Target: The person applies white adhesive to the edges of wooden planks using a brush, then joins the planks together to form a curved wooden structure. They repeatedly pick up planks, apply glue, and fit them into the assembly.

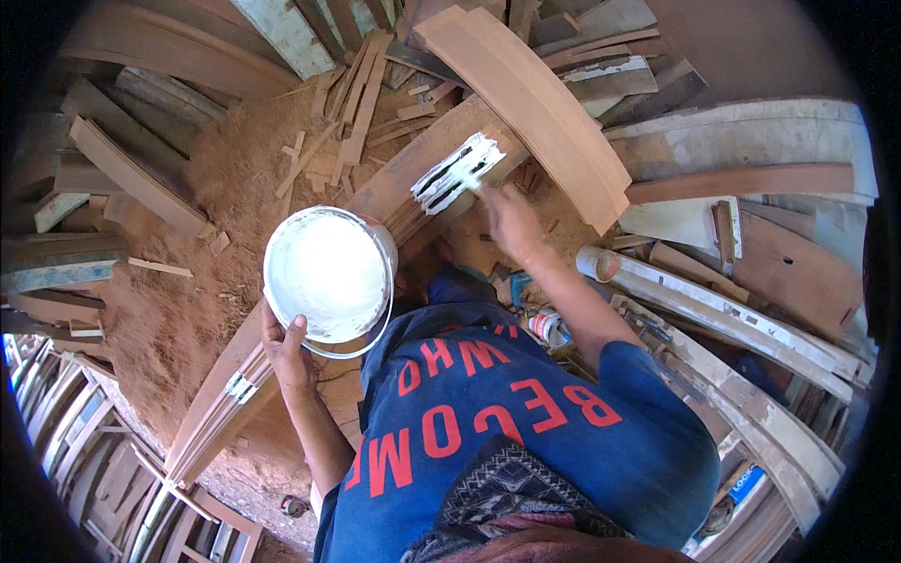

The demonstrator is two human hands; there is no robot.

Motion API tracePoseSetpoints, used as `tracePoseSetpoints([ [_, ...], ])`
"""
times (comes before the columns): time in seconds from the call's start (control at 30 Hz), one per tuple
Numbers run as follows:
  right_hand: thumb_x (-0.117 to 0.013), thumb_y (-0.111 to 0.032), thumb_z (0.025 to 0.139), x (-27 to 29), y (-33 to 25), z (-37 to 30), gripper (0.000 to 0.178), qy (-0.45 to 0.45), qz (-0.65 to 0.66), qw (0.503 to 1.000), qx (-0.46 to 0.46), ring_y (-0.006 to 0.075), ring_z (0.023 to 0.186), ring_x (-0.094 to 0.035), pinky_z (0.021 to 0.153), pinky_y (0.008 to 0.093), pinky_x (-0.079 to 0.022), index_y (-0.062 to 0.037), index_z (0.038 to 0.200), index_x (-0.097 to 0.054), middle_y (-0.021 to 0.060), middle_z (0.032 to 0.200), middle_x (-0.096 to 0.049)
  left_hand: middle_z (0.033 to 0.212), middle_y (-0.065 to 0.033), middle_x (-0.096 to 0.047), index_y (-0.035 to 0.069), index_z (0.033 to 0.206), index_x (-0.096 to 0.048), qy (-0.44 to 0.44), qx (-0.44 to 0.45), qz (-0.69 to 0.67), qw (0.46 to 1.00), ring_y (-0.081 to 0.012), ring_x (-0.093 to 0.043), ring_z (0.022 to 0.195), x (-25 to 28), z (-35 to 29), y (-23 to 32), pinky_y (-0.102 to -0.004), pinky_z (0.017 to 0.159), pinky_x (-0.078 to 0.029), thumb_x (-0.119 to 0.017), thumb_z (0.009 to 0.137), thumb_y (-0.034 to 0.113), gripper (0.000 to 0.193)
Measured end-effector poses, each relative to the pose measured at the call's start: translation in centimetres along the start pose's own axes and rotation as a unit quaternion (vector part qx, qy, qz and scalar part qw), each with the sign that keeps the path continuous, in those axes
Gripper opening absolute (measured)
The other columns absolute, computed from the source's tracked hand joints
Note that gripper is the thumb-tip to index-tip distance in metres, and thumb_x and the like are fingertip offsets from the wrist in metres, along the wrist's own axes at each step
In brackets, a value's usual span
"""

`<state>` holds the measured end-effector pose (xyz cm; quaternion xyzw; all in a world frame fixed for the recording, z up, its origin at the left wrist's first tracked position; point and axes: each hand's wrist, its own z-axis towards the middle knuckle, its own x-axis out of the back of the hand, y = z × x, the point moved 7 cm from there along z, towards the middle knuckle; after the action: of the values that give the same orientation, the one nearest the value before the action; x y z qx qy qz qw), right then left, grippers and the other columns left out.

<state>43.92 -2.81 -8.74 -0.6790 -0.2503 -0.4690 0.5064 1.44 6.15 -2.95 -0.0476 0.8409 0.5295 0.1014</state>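
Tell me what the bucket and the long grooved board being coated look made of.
Bucket: likely plastic, smooth white wall with a thin wire bail, filled with white paste or paint. Grooved board: bare reddish-brown wood, visible grain, unfinished apart from a wet white patch.

A woodworking shop: stacked planks [131,174] and sawdust [178,310] cover the floor.

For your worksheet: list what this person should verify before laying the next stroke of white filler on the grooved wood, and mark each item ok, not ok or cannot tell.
1. Left hand grips the white bucket by its rim: ok.
2. Bucket holds enough white filler: ok.
3. Right hand sits at the white patch: ok.
4. Tool in right hand loaded: cannot tell.
5. Grooved plank resting steady: cannot tell.
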Motion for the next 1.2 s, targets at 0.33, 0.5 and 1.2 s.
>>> tracePoseSetpoints([
  [0.33, -0.063, -0.004, 0.093, -2.6, -3.1, -1.6, 0.038, -0.045, 0.064, 0.997, 0.004, 0.0376, 0.089, -0.060, 0.076, 0.0460, -0.049, -0.0049, 0.130, -0.065, 0.0190, 0.094, -0.056, 0.140, -0.0156, -0.059, -0.004, 0.150, -0.042, 0.014, 0.032, 0.007, 0.999, -0.0247, -0.057, 0.128, 0.1, -0.2, 0.1, -0.0375, 0.111, -0.042, -0.082, 0.079, 0.013, 0.082],
  [0.5, -0.065, -0.003, 0.091, -3.2, -3.8, -1.8, 0.039, -0.055, 0.054, 0.997, 0.031, 0.0362, 0.087, -0.060, 0.075, 0.0453, -0.050, -0.0051, 0.130, -0.064, 0.0175, 0.093, -0.056, 0.139, -0.0152, -0.060, -0.004, 0.149, -0.044, 0.027, 0.035, 0.005, 0.999, -0.0252, -0.057, 0.128, -0.1, 0.0, 0.3, -0.0382, 0.112, -0.041, -0.084, 0.077, 0.019, 0.085],
  [1.2, -0.058, -0.003, 0.086, 2.9, -6.9, 9.1, 0.041, -0.269, -0.213, 0.928, 0.147, 0.0338, 0.100, -0.066, 0.085, 0.0456, -0.054, -0.0082, 0.125, -0.068, 0.0145, 0.103, -0.065, 0.139, -0.0156, -0.059, -0.004, 0.149, -0.043, 0.044, 0.067, 0.006, 0.997, -0.0256, -0.056, 0.128, 0.9, 0.0, -0.8, -0.0391, 0.113, -0.040, -0.089, 0.071, 0.028, 0.096],
])
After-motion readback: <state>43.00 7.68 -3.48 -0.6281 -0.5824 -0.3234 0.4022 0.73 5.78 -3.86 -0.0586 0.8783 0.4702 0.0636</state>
